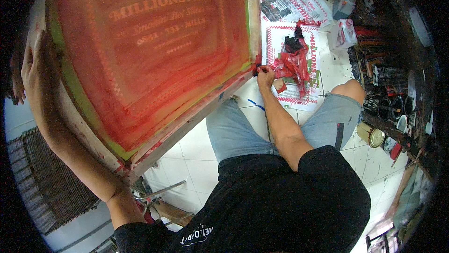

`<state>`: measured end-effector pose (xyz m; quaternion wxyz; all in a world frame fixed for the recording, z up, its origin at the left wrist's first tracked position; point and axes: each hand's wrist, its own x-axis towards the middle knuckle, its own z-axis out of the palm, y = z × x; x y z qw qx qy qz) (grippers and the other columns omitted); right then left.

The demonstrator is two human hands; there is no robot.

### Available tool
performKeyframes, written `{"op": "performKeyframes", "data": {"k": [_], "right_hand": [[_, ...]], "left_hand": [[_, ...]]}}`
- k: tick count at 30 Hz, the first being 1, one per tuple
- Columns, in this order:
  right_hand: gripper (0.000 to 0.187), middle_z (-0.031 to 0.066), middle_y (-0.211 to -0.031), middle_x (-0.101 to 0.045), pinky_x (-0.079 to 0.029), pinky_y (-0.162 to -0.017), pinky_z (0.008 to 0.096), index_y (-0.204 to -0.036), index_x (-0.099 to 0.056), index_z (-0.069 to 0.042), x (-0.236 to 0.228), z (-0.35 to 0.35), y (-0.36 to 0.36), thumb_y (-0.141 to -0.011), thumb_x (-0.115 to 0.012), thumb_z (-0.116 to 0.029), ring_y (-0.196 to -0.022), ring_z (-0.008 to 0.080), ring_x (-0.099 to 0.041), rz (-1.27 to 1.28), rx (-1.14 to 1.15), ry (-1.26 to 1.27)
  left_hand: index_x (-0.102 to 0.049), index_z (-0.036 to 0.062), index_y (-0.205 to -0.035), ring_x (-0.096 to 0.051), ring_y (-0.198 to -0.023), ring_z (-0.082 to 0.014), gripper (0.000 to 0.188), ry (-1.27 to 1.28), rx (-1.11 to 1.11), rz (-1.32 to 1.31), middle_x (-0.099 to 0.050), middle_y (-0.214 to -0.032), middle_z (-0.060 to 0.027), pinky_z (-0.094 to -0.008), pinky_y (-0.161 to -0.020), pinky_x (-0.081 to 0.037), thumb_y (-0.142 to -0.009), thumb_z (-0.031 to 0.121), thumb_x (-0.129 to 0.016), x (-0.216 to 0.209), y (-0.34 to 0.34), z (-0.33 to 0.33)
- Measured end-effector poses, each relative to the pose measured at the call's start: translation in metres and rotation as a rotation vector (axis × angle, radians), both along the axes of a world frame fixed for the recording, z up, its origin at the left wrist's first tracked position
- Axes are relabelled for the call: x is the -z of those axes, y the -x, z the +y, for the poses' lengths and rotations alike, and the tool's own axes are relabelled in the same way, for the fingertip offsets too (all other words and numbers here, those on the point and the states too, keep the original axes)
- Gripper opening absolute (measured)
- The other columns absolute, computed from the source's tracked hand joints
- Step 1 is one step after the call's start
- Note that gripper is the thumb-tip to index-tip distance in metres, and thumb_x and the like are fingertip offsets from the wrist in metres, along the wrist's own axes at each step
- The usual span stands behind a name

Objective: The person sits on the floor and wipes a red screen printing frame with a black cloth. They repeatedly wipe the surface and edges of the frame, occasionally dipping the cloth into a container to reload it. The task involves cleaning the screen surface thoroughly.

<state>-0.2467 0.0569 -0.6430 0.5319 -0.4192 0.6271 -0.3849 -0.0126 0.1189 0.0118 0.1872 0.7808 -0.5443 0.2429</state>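
A large silk-screen printing frame (149,151) with red-stained mesh and a yellow-green border stands tilted before me on the left. My left hand (33,59) is closed over its far left edge, with that arm running along the outer side. At the frame's right corner, my right hand (265,76) pinches a small dark rag (256,69) against the wood. The fingers hide most of this rag. Just beyond that hand, crumpled red plastic (294,63) and black scraps (293,44) lie on printed paper sheets (273,33).
Cluttered shelving with dark tins (393,105) lines the right. An open can (375,136) stands on the white tiled floor (196,173). A white plastic bag (343,33) lies beside the papers. A slatted dark mat (42,183) is at lower left, near a metal bar (163,190).
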Motion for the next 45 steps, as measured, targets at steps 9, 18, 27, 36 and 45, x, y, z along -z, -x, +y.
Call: {"op": "performKeyframes", "data": {"k": [9,18,27,36,45], "right_hand": [[0.010,0.0121,-0.074,-0.064,-0.046,-0.066,0.0364,-0.077,-0.061,0.001,-0.020,0.007,-0.008,-0.076,-0.070,-0.003,-0.069,0.0242,-0.060,0.017,0.006,0.114],[0.010,0.0124,-0.070,-0.064,-0.047,-0.064,0.0371,-0.079,-0.061,0.000,-0.035,0.029,-0.009,-0.075,-0.070,-0.002,-0.066,0.0242,-0.061,-0.071,-0.074,0.042],[0.012,0.0214,-0.077,-0.066,-0.049,-0.069,0.0443,-0.082,-0.065,0.000,-0.027,-0.023,-0.008,-0.073,-0.061,-0.005,-0.074,0.0374,-0.065,0.284,-0.039,0.031],[0.022,0.0256,-0.082,-0.066,-0.050,-0.077,0.0467,-0.084,-0.066,0.003,-0.042,-0.006,-0.010,-0.066,-0.059,-0.007,-0.081,0.0417,-0.064,0.383,-0.161,-0.068],[0.013,0.0189,-0.080,-0.069,-0.051,-0.071,0.0430,-0.080,-0.070,-0.003,-0.081,-0.091,-0.038,-0.074,-0.065,-0.013,-0.075,0.0339,-0.067,0.248,-0.003,-0.004]], "left_hand": [[-0.060,0.0044,-0.124,-0.058,-0.095,-0.0139,0.044,0.064,-0.024,0.067,-0.064,-0.111,-0.0059,-0.0249,-0.086,-0.043,-0.094,0.037,-0.056,-0.002,0.000,0.000],[-0.060,0.0046,-0.124,-0.056,-0.080,-0.0100,0.044,0.138,-0.117,0.314,-0.063,-0.098,-0.0018,-0.0236,-0.074,-0.045,-0.094,0.037,-0.059,0.002,0.017,-0.002],[-0.059,0.0024,-0.125,-0.057,-0.082,-0.0098,0.042,0.125,-0.077,0.291,-0.063,-0.100,-0.0026,-0.0234,-0.074,-0.045,-0.096,0.033,-0.056,0.002,0.010,-0.001],[-0.057,0.0028,-0.128,-0.055,-0.079,-0.0093,0.042,0.095,-0.180,0.203,-0.062,-0.095,-0.0031,-0.0238,-0.072,-0.045,-0.097,0.031,-0.054,0.001,0.024,-0.001],[-0.053,0.0027,-0.131,-0.051,-0.070,-0.0053,0.044,0.168,-0.115,0.306,-0.059,-0.087,0.0001,-0.0208,-0.062,-0.043,-0.097,0.030,-0.055,0.004,0.034,-0.005]]}}
